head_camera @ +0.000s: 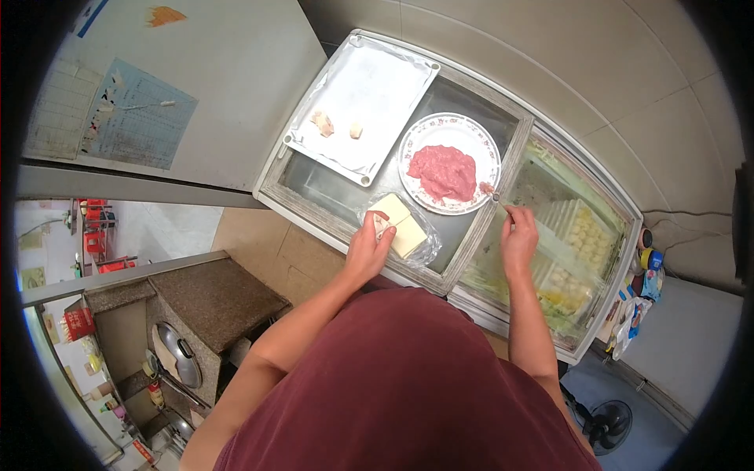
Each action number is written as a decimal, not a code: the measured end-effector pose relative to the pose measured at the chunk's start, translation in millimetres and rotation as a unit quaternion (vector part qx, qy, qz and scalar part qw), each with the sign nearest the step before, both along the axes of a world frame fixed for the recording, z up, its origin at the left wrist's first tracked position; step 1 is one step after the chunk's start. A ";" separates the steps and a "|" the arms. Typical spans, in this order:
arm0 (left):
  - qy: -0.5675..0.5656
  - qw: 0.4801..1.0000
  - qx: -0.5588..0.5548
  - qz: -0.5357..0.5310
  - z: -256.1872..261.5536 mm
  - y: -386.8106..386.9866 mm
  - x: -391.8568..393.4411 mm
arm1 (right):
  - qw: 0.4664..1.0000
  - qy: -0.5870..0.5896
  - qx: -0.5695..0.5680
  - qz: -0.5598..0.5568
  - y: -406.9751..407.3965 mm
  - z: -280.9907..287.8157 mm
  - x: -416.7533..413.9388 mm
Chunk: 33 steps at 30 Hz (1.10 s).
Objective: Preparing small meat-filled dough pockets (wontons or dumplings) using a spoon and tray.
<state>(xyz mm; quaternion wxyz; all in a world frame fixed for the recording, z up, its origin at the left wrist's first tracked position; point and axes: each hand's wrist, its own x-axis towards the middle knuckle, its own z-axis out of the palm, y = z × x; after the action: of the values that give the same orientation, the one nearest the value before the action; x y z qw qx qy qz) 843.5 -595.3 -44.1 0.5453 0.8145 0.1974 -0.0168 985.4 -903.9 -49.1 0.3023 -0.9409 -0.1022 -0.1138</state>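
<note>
My left hand [369, 247] pinches a small, pale, crumpled dough wrapper [382, 225] at the left edge of a stack of square yellow wrappers [402, 226]. That stack lies on a clear plastic bag [433, 250]. In my right hand [519, 235] is a thin stick-like utensil [501, 204], its tip at the plate's lower right rim. A dab of meat [486, 188] shows by that tip. Pink minced meat [445, 171] is heaped on a white plate with a floral rim [421, 130]. Left of it, a white lined tray [377, 76] holds folded dumplings [323, 123] and a single one [356, 130] apart.
Everything rests on the sliding glass top of a chest freezer [601, 197]. Under its right pane are bagged pale round foods [589, 235]. A tiled wall [618, 70] stands behind, a large pale panel [247, 76] at left. A black fan [610, 425] stands lower right.
</note>
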 end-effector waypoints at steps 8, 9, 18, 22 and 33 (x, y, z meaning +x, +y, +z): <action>0.024 0.999 -0.021 -0.012 0.9 -1.2 2.7 | 0.989 0.118 0.048 -0.080 -8.8 -12.5 -2.9; 0.050 0.998 -0.041 -0.014 4.1 0.1 5.1 | 0.989 0.117 0.048 -0.079 -10.4 -12.2 -2.1; -0.034 0.977 0.189 -0.093 -70.2 17.1 -10.8 | 0.991 0.100 0.075 -0.057 22.4 20.5 1.4; -0.096 0.995 -0.015 -0.014 -67.7 -13.0 6.8 | 0.979 0.082 0.187 0.028 -17.6 -56.4 8.4; 0.016 0.987 -0.161 -0.007 -31.1 -8.8 15.2 | 0.984 0.132 0.103 0.065 13.2 -57.8 -0.3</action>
<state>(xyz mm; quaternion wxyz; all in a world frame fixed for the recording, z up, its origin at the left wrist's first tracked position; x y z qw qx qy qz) 858.7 -604.1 -75.1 0.6657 0.7172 0.1953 -0.0654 985.1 -890.7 -106.9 0.4148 -0.9030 -0.1099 0.0209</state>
